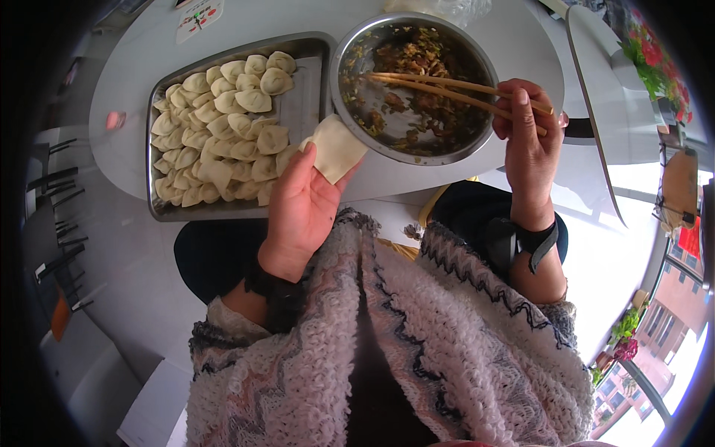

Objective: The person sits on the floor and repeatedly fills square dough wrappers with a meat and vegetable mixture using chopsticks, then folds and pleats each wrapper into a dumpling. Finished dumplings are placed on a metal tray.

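My left hand point(307, 204) holds a flat, square dough wrapper point(337, 148) on its fingers, with the thumb at its left edge, just below the bowl. In my right hand point(528, 123) is a pair of wooden chopsticks point(447, 88), their tips inside a round metal bowl point(490, 120). Chopped filling point(416, 56) with green bits lies in the bowl, mostly towards its upper right part. To the left, a rectangular metal tray point(155, 195) bears several rows of folded dumplings point(229, 125), some overlapping. The tray's right side reaches close to the bowl.
The pale round table point(123, 151) carries the tray and bowl. A clear plastic bag point(458, 8) lies behind the bowl, and a printed card point(200, 21) at the back left. A thin, curved-edged panel point(600, 112) rises right of my right hand.
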